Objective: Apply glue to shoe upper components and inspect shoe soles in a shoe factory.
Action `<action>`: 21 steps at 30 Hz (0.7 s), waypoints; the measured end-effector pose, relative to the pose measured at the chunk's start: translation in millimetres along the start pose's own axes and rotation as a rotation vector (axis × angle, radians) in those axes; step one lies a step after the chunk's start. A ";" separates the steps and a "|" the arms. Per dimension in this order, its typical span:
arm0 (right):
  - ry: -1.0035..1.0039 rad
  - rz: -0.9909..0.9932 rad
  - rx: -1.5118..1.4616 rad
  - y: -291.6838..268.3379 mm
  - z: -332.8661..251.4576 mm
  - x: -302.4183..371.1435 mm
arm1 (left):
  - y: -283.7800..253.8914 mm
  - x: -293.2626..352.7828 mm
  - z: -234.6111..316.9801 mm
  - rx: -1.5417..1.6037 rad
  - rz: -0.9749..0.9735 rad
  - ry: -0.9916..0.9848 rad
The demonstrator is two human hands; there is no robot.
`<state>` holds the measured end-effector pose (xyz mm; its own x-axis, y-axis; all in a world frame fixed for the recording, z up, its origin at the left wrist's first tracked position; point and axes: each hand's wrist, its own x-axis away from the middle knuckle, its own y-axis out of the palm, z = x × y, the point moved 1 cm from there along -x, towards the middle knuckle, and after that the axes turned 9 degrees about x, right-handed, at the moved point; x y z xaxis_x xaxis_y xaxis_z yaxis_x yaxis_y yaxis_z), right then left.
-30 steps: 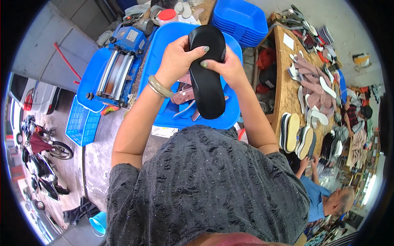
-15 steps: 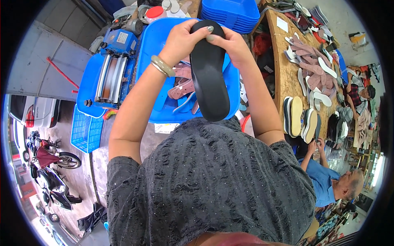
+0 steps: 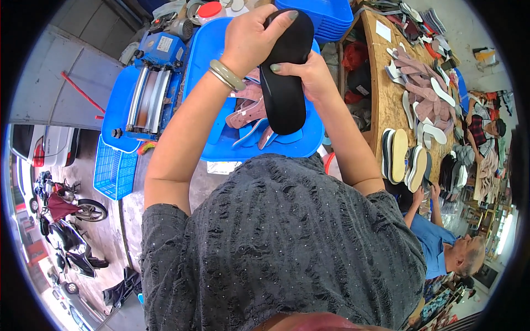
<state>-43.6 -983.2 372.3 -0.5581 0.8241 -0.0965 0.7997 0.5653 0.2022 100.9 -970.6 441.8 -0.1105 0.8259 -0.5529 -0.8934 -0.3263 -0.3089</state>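
1. Head view, looking down over the person's grey textured shirt: both bare forearms rise from the lower middle toward the top of the picture.
2. The left hand, with a pale green bangle on its wrist, is closed around the upper end of a long black oval shoe sole, thumb lying across its top edge.
3. The right hand grips the same sole from its right side, near the middle, with a painted thumbnail resting on the black face.
4. The sole is held upright in the air, its smooth face toward the camera, above a large blue plastic tray.
5. In the tray, below and left of the sole, lie pinkish sandal pieces with straps; a few blue pieces seem to lie among them, though they blend with the tray.
6. Left of the tray stands a blue roller machine with metal cylinders, and below it a blue slotted plastic crate on the ground.
7. Stacked blue trays sit at the top, just right of the hands.
8. To the right runs a wooden workbench strewn with pale sandal uppers and soles; cream and black soles stand on edge near its lower end.
9. At the lower right, another person in a blue shirt is beside that bench.
10. Parked motorbikes stand at the far left.
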 end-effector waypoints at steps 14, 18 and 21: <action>-0.148 0.206 0.042 2.6 -11.0 1.4 | 6.9 32.8 -25.9 0.634 -0.131 -0.560; -0.142 0.228 -0.044 3.7 -14.3 2.3 | 7.4 27.3 -17.8 0.836 -0.102 -0.673; -0.160 0.262 -0.226 0.1 -28.9 -0.1 | 1.0 31.5 -9.3 1.096 -0.186 -0.649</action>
<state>-49.8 -984.3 400.4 -0.2852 0.9450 -0.1599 0.8319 0.3269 0.4484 100.6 -949.2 416.9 0.1396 0.9902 0.0013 -0.7733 0.1082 0.6247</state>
